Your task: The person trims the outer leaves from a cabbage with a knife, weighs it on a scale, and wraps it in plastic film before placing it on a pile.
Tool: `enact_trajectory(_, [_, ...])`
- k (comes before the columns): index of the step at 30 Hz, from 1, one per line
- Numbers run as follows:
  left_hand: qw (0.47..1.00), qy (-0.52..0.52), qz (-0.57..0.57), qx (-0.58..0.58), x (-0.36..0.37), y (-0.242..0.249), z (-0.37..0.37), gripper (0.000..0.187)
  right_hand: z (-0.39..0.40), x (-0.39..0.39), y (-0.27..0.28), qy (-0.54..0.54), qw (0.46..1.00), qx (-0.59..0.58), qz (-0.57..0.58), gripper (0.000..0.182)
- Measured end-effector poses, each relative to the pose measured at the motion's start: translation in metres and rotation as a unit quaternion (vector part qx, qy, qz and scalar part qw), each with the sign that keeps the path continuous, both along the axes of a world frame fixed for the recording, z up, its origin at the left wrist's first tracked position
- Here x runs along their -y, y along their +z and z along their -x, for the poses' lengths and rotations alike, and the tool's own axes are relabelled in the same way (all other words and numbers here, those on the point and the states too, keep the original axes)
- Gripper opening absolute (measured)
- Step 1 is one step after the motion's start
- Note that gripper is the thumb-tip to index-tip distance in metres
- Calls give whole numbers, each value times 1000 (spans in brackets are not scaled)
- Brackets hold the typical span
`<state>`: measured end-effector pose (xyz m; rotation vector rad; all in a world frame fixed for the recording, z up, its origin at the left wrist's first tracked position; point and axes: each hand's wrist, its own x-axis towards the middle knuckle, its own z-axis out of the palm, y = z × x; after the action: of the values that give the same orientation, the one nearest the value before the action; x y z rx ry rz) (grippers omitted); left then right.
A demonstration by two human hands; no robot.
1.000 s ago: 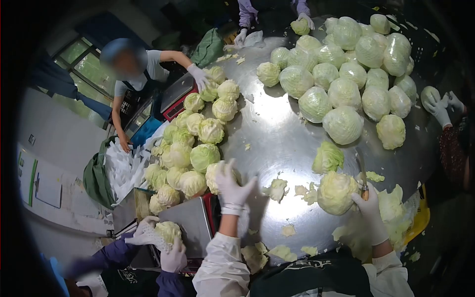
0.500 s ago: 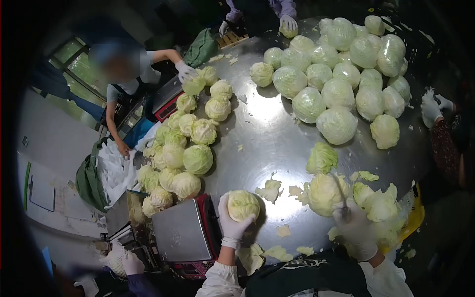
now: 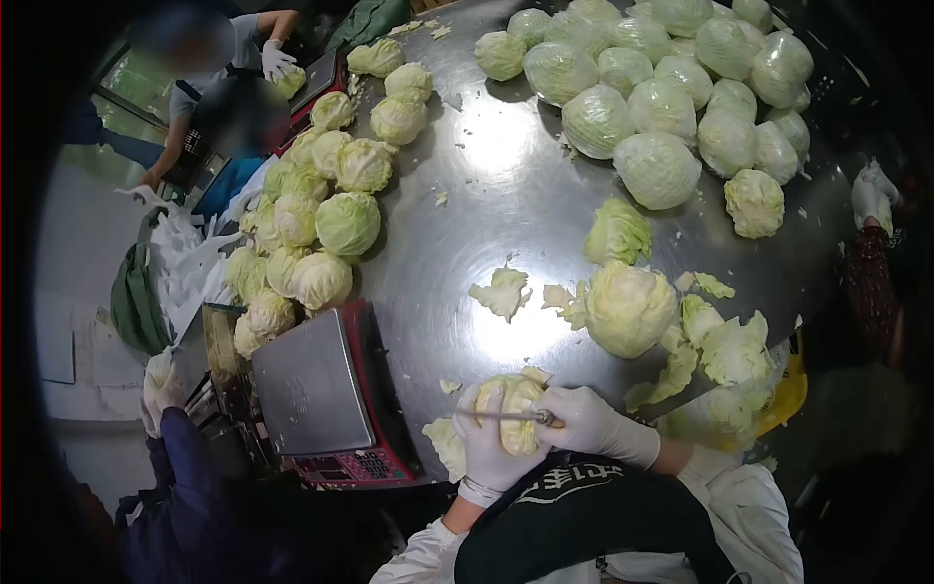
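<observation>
Close to my body, my left hand (image 3: 486,456) is wrapped round a small pale cabbage (image 3: 519,438). My right hand (image 3: 595,428) grips a knife (image 3: 504,416), whose thin metal blade lies edge-on across the cabbage; the grip is mostly hidden in the fingers. Both hands wear white gloves. A larger cabbage (image 3: 630,310) stands on the metal table (image 3: 438,292) beyond my right hand. Loose leaves (image 3: 736,348) lie to its right, and a torn leaf (image 3: 448,448) is beside my left hand.
A red scale (image 3: 311,389) with a flat metal plate stands to the left. Several bare cabbages (image 3: 347,224) are heaped behind it. Film-wrapped cabbages (image 3: 658,170) fill the far right. Co-workers' gloved hands show at far left (image 3: 279,60), near left (image 3: 161,389) and right (image 3: 876,195).
My right hand has come left with the knife from beside the larger cabbage to the one in my left hand. The view has shifted. The far-left co-worker's hand has moved toward the scale there.
</observation>
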<state>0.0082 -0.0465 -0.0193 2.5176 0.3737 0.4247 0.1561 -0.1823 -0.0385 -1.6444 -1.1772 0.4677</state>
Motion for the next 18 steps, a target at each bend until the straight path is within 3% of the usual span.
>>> enact_trajectory(1, [999,28,13,-36,2,6,0,115,-3,1,5,-49,994,-101,-18,14])
enact_trajectory(2, [996,56,25,-72,2,9,0,116,-5,9,10,-49,994,-98,-19,14])
enact_trajectory(4, [993,87,50,-54,-1,1,4,114,-9,36,18,-167,913,-373,-1,8])
enact_trajectory(6, [987,112,109,-40,-5,-2,7,114,-19,62,32,-229,865,-443,-62,11])
enact_trajectory(7, [987,109,108,-41,-7,2,7,114,-26,73,36,-231,864,-443,-63,11])
enact_trajectory(9, [992,65,79,-71,-11,10,4,114,-36,89,41,-198,877,-427,98,33])
enact_trajectory(10, [993,56,81,-70,-16,10,5,114,-34,92,41,-207,875,-426,97,33])
enact_trajectory(12, [988,12,97,-119,-26,9,14,117,-24,92,39,-165,933,-286,144,53])
enact_trajectory(14, [982,21,134,-129,-28,6,17,106,-14,86,40,-123,916,-316,214,53])
enact_trajectory(16, [963,81,213,-143,-28,6,20,92,1,76,23,-118,946,-260,153,52])
enact_trajectory(17, [982,64,142,-109,-26,7,16,83,7,72,18,-115,953,-242,143,51])
enact_trajectory(18, [982,61,141,-110,-23,3,14,83,11,69,16,-112,959,-224,133,50])
